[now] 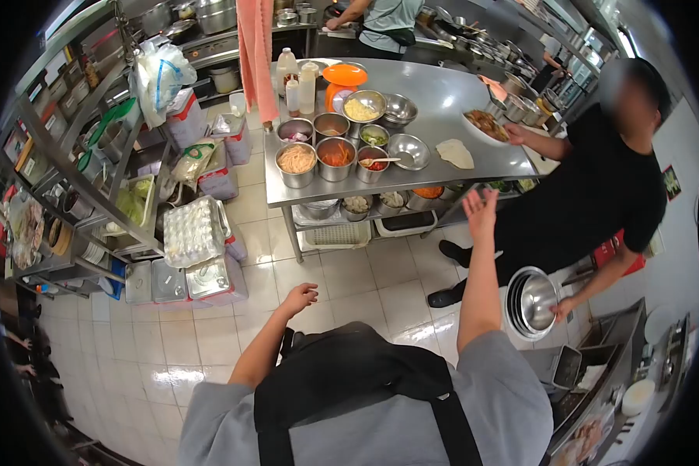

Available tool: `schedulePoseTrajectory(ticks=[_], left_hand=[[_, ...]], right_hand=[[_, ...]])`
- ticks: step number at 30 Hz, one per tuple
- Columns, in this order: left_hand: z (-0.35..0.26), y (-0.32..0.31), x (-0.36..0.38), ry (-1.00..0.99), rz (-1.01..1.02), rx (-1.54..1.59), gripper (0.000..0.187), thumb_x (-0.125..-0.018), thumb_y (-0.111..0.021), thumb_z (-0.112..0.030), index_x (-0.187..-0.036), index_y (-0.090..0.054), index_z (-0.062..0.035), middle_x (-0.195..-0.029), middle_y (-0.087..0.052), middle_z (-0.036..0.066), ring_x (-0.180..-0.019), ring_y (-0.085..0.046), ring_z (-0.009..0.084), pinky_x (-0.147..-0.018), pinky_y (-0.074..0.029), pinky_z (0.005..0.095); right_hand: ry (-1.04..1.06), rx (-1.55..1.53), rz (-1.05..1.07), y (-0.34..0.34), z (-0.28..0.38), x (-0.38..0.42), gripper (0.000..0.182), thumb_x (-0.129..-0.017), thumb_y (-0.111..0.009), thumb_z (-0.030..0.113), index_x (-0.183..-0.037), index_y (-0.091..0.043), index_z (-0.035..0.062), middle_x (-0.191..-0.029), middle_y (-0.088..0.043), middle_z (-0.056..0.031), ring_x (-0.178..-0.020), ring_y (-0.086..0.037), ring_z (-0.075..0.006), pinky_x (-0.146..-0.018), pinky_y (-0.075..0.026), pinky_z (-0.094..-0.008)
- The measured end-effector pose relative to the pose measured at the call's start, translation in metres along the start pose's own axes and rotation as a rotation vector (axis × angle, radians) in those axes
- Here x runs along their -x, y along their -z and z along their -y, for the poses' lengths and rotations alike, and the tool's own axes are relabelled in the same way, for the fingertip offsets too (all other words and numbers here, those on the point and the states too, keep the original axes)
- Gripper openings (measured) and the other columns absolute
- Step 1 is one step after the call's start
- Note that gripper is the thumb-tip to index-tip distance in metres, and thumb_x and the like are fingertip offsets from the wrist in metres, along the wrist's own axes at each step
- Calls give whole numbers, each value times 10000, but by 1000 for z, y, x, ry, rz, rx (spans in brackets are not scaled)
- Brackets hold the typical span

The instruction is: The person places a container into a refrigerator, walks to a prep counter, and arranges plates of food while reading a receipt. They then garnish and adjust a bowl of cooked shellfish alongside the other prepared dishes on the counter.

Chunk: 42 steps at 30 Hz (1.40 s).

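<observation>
My right hand is stretched forward near the edge of the steel table, fingers spread and holding nothing. A piece of flat dough lies on the table just beyond it. My left hand hangs over the tiled floor in front of me, fingers loosely curled and apart, with nothing in it. On the right, a person in black holds a white bowl of food in one hand and a stack of metal bowls in the other. Nearest to my left hand on the table is a pot of pale shreds.
Several steel pots of ingredients, an empty metal bowl, squeeze bottles and an orange bowl crowd the table's left half. A pink towel hangs there. Egg trays and shelving stand left; another person works behind.
</observation>
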<state>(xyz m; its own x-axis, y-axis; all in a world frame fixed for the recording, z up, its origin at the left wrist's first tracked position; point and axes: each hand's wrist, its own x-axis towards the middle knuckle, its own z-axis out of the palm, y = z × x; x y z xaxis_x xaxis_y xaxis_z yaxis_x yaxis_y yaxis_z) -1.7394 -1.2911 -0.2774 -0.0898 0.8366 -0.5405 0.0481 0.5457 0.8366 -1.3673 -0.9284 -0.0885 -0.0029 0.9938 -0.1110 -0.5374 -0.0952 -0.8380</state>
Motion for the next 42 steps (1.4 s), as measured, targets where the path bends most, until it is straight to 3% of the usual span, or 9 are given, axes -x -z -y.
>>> schedulePoseTrajectory(ticks=[5, 9, 11, 14, 18, 23, 30, 38, 42], left_hand=[[41, -30, 28, 171, -158, 269, 392, -882, -579, -158, -1256, -517, -60, -1070, -633, 86, -898, -626, 171, -748, -487, 300], [80, -53, 46, 259, -213, 384, 393, -881, -594, -165, -1253, -519, -64, -1060, -646, 82, -876, -643, 171, -715, -499, 293], [84, -63, 53, 270, -254, 377, 390, -880, -597, -171, -1248, -525, -64, -1062, -651, 84, -867, -650, 172, -692, -504, 291], [78, -70, 52, 258, -256, 340, 386, -880, -603, -180, -1239, -531, -58, -1038, -651, 74, -855, -645, 160, -679, -503, 284], [9, -66, 41, 80, -198, 225, 375, -894, -584, -199, -1236, -540, -51, -994, -645, 66, -854, -625, 130, -683, -491, 262], [-107, -62, 26, -293, -118, 205, 396, -931, -540, -215, -1298, -491, -76, -1148, -593, 65, -983, -586, 145, -864, -465, 307], [-193, -70, 84, -585, 62, 200, 439, -972, -486, -269, -1353, -425, -60, -1196, -565, 97, -1029, -570, 163, -906, -461, 318], [-123, -3, 265, -484, 66, 487, 731, -967, -351, -518, -1494, 25, -181, -1392, -376, 153, -1125, -548, 224, -974, -444, 339], [-71, 38, 360, -545, -119, 594, 780, -942, -356, -571, -1485, 87, -229, -1435, -326, 154, -1138, -541, 230, -1001, -424, 349]], right_hand=[[29, -302, -78, -2, 44, -74, 1040, -747, -528, 746, -1473, -86, 148, -1473, -148, -244, -1348, -242, -402, -1038, -341, -527], [238, -317, 29, -11, 59, -75, 848, -805, -343, 773, -1407, -346, 174, -1410, -416, -90, -1249, -449, -353, -939, -441, -575], [283, -271, 30, -8, 65, -59, 663, -895, -381, 587, -1369, -395, 124, -1351, -473, -95, -1199, -512, -300, -933, -493, -474], [289, -243, -30, 7, 63, -39, 574, -882, -446, 450, -1329, -438, 89, -1311, -503, -104, -1184, -524, -286, -918, -505, -447], [249, -291, 30, 15, 72, -12, 550, -844, -495, 363, -1281, -470, 31, -1266, -533, -110, -1159, -535, -272, -924, -485, -415], [262, -245, 17, -2, 89, 54, 576, -853, -468, 367, -1295, -452, -1, -1310, -492, -148, -1213, -484, -304, -1012, -407, -455], [54, -141, 117, -37, 69, 167, 629, -878, -427, 426, -1345, -380, 7, -1361, -428, -150, -1250, -435, -314, -1026, -382, -450], [-264, -73, 467, -141, -61, 301, 638, -872, -392, 423, -1370, -362, 27, -1366, -431, -138, -1249, -428, -306, -1018, -370, -440], [-591, -88, 710, -218, -130, 386, 633, -879, -376, 421, -1377, -351, 31, -1362, -430, -134, -1247, -428, -306, -1020, -365, -437]])
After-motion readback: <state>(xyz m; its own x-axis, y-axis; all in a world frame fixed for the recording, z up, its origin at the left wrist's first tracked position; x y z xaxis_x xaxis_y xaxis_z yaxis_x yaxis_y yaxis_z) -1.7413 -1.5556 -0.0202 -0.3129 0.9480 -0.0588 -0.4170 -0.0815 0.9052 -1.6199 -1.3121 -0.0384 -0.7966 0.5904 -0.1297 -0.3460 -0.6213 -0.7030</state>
